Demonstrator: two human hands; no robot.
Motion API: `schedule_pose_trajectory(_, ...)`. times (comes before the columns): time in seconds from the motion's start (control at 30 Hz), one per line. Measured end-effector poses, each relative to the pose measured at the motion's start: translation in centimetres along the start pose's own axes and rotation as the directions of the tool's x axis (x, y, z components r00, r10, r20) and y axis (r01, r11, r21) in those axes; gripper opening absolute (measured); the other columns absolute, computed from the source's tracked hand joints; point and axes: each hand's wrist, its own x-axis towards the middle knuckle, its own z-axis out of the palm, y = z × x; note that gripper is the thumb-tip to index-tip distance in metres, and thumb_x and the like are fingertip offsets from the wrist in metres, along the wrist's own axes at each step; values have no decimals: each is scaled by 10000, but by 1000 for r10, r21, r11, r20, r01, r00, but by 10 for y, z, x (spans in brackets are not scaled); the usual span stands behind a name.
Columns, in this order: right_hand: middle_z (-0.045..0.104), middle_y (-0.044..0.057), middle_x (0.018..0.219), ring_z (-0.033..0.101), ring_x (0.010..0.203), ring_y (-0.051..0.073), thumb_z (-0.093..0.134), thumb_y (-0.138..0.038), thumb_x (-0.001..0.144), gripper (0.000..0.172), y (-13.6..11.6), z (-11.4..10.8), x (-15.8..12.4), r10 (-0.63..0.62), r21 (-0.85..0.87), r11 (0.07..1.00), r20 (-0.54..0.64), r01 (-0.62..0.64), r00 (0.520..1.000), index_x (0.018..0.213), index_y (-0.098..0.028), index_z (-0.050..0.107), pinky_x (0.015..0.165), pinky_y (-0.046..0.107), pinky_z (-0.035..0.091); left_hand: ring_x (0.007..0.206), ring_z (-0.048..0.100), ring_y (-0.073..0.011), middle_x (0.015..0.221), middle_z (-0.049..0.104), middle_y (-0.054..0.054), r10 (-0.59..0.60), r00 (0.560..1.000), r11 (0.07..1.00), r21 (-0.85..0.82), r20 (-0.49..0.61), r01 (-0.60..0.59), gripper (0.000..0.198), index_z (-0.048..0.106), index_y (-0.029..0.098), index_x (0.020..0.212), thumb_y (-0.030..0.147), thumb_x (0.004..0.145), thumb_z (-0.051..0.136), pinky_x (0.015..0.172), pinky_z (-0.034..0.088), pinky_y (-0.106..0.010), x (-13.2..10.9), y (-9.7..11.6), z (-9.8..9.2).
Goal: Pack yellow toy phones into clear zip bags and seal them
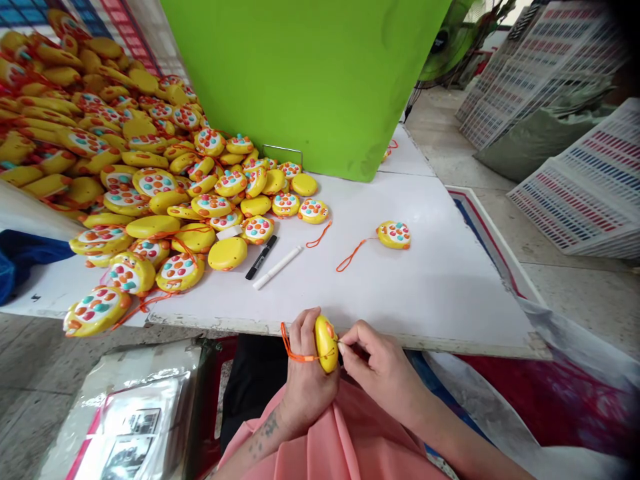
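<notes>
Wrapped in my left hand [307, 373] is a yellow squishy toy [326, 343], held on edge at the front of the table. An orange strap [293, 353] runs from it across the back of that hand. My right hand [375, 360] pinches something thin and small at the toy's right side, too fine to make out. Farther right on the white table [390, 300] lies a similar toy [395, 235] with coloured dots, its orange loop stretched to the left. A black marker [261, 257] and a white marker [278, 268] rest side by side left of centre.
A large pile of yellow dotted toys [150, 180] covers the left of the table. Behind it stands a green board [305, 80]. Plastic crates [585, 180] and a fan [447, 40] are to the right. A plastic-wrapped package [135, 413] sits at lower left.
</notes>
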Motion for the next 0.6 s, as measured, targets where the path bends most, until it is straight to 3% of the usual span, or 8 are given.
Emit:
schedule_pose_trajectory(0.3,605,-5,653,572,555,132,422,-166,849,116,-3,2,-2,-56,-145,988,12,57,998,764,-213,485,553,238,424,1203,398,-277,1279,408,-170,6,1000,1000,10,-4,-6,600,257,149,1367,185,826,513,1014,336,-509,-1,1,0)
schedule_pose_trajectory(0.4,591,-7,639,565,547,136,415,-180,853,121,-1,5,1,-14,-143,990,-18,11,1000,747,-218,461,539,244,422,1202,405,-291,1284,412,-185,25,999,998,52,-39,-23,604,255,138,1373,174,825,508,991,358,-522,-2,1,4)
schedule_pose_trajectory(0.5,562,-23,598,555,518,135,451,-220,847,117,6,11,9,126,31,992,-69,-124,990,732,-225,434,494,237,422,1198,416,-314,1284,415,-192,86,994,993,92,-62,-80,628,272,149,1371,135,795,522,969,373,-533,-4,0,9)
schedule_pose_trajectory(0.6,552,-45,569,554,477,127,475,-294,870,129,15,11,17,243,301,926,-20,-226,970,767,-224,442,455,226,437,1211,407,-322,1295,405,-189,80,996,995,62,-40,-77,678,273,156,1373,97,748,530,983,361,-542,-4,-2,8)
